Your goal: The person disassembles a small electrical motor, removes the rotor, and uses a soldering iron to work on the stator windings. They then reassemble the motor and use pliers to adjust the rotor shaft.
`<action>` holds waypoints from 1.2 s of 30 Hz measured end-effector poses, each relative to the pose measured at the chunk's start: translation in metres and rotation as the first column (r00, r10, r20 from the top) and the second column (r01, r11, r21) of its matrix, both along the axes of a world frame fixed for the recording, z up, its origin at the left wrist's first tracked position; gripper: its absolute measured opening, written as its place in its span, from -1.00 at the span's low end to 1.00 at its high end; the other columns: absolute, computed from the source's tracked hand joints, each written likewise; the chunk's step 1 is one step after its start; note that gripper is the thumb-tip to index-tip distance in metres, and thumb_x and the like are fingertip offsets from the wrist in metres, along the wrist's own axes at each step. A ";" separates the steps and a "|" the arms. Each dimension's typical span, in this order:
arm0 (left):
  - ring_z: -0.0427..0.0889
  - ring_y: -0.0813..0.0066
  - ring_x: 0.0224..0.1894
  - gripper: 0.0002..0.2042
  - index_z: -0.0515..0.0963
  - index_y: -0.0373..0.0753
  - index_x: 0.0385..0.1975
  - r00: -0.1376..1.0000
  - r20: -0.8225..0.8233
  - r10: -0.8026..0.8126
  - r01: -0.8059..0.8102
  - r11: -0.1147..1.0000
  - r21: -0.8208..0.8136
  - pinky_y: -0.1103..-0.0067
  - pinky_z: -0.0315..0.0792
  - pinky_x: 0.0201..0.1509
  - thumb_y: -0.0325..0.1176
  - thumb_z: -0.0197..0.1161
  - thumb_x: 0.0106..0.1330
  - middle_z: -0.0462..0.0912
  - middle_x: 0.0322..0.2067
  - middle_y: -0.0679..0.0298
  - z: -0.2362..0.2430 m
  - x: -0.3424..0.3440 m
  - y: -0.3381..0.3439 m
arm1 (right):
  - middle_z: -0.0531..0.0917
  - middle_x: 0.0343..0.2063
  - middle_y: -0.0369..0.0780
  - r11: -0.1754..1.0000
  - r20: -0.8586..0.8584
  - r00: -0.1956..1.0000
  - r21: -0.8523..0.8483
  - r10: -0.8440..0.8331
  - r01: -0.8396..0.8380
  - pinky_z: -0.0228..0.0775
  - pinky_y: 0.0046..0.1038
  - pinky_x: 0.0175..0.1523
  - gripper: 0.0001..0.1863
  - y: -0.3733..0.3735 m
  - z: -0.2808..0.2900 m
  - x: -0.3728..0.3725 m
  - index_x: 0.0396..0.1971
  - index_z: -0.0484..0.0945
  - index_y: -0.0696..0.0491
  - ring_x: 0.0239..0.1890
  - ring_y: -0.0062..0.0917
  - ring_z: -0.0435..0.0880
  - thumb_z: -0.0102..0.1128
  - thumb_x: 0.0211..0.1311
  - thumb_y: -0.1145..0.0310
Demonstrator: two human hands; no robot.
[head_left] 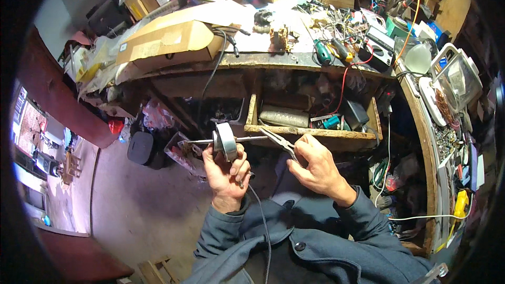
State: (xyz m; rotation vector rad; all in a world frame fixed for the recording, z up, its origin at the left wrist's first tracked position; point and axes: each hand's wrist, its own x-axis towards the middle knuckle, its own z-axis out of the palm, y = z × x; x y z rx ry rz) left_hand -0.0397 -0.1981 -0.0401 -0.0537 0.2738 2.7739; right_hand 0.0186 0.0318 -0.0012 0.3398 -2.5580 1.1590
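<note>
My left hand point(227, 174) is wrapped round a round grey metal motor point(226, 142), held up in front of the workbench. A thin shaft point(251, 138) sticks out of both sides of the motor. From below it a grey cord point(262, 215) hangs down over my coat. My right hand point(317, 164) grips a pair of long-nose pliers point(281, 142) by the handles. The pliers' jaws point up and left and lie at the right end of the shaft; whether they clamp it I cannot make out.
An open wooden drawer point(315, 132) holds a wrapped bundle and a black adapter. On the workbench point(247, 61) are a cardboard box point(173, 39), a green-handled screwdriver point(322, 52), a meter point(379, 44) with a red lead and many loose parts. A black bin point(141, 148) stands on the floor.
</note>
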 end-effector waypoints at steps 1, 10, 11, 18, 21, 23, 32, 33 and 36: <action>0.25 0.61 -0.73 -0.48 0.46 -0.51 -0.02 0.999 0.054 0.000 -0.001 1.000 0.013 0.67 0.15 -0.76 -0.02 -0.01 0.50 0.53 -0.37 0.01 0.003 0.000 0.000 | 0.46 -0.43 -0.11 1.000 0.013 1.000 -0.001 -0.006 0.006 0.39 -0.20 -0.32 -0.77 0.000 -0.003 0.000 -0.47 0.44 0.14 -0.41 -0.18 0.52 0.34 0.09 0.38; 0.36 0.61 -0.60 -0.54 0.38 -0.51 -0.09 0.962 0.274 -0.023 -0.045 0.970 0.240 0.68 0.28 -0.66 -0.09 0.09 0.50 0.51 -0.30 0.04 0.015 0.000 -0.004 | 0.40 -0.44 -0.07 1.000 0.029 0.999 0.012 0.020 -0.020 0.32 -0.16 -0.30 -0.74 -0.004 -0.011 -0.002 -0.43 0.41 0.14 -0.42 -0.13 0.46 0.33 0.18 0.35; 0.45 0.56 -0.50 -0.58 0.39 -0.50 -0.05 0.977 0.210 -0.033 -0.027 0.961 0.276 0.66 0.44 -0.55 -0.14 0.08 0.52 0.51 -0.22 -0.01 0.011 0.000 -0.006 | 0.40 -0.44 -0.07 1.000 0.041 0.999 0.003 0.023 -0.023 0.32 -0.16 -0.30 -0.74 -0.004 -0.011 -0.002 -0.43 0.41 0.14 -0.42 -0.13 0.46 0.33 0.19 0.35; 0.72 0.25 -0.19 -0.61 0.48 -0.40 0.07 0.958 0.276 0.077 -0.134 0.972 0.193 0.50 0.73 -0.06 -0.14 0.11 0.54 0.59 -0.10 -0.10 0.014 -0.002 -0.009 | 0.34 -0.50 -0.16 0.998 0.034 0.999 -0.057 0.028 -0.026 0.20 -0.31 -0.37 -0.71 -0.009 -0.020 -0.003 -0.46 0.37 0.15 -0.48 -0.33 0.35 0.36 0.21 0.39; 0.69 0.18 -0.10 -0.59 0.35 -0.54 0.14 0.973 0.199 0.117 -0.159 0.965 0.208 0.43 0.73 0.07 -0.27 0.08 0.54 0.46 0.00 -0.15 0.011 -0.002 -0.009 | 0.34 -0.50 -0.16 0.998 0.057 0.998 -0.049 0.032 -0.029 0.21 -0.31 -0.37 -0.71 -0.011 -0.020 -0.002 -0.45 0.37 0.15 -0.48 -0.33 0.35 0.36 0.21 0.39; 0.70 0.17 -0.09 -0.58 0.35 -0.55 0.13 0.971 0.208 0.121 -0.165 0.964 0.210 0.42 0.73 0.09 -0.26 0.08 0.54 0.46 0.00 -0.15 0.011 -0.002 -0.009 | 0.34 -0.49 -0.16 0.998 0.067 0.997 -0.046 0.043 -0.040 0.22 -0.30 -0.37 -0.72 -0.012 -0.021 -0.002 -0.45 0.38 0.15 -0.48 -0.32 0.36 0.35 0.21 0.39; 0.39 0.52 -0.50 -0.52 0.44 -0.52 0.03 0.981 0.182 -0.062 0.018 0.973 0.231 0.61 0.37 -0.49 -0.11 0.06 0.46 0.49 -0.26 0.05 0.024 0.006 -0.008 | 0.50 -0.42 -0.08 0.962 0.210 0.964 0.183 0.162 -0.202 0.43 -0.17 -0.25 -0.77 -0.011 -0.017 -0.002 -0.38 0.51 0.15 -0.37 -0.13 0.56 0.30 0.22 0.28; 0.38 0.52 -0.51 -0.49 0.44 -0.54 0.04 0.992 0.099 -0.084 0.063 0.978 0.199 0.60 0.37 -0.51 -0.08 0.04 0.46 0.48 -0.27 0.06 0.021 0.007 -0.009 | 0.52 -0.41 -0.07 0.946 0.237 0.955 0.226 0.177 -0.231 0.46 -0.17 -0.23 -0.77 -0.013 -0.016 -0.003 -0.37 0.53 0.14 -0.34 -0.12 0.59 0.29 0.23 0.27; 0.33 0.51 -0.56 -0.37 0.46 -0.58 0.05 0.994 -0.058 -0.095 0.101 0.988 0.113 0.60 0.28 -0.59 0.05 -0.03 0.50 0.45 -0.32 0.04 0.016 0.010 -0.005 | 0.60 -0.36 -0.05 0.904 0.319 0.936 0.339 0.151 -0.262 0.54 -0.14 -0.16 -0.76 -0.020 -0.004 -0.004 -0.35 0.57 0.14 -0.28 -0.09 0.66 0.28 0.23 0.24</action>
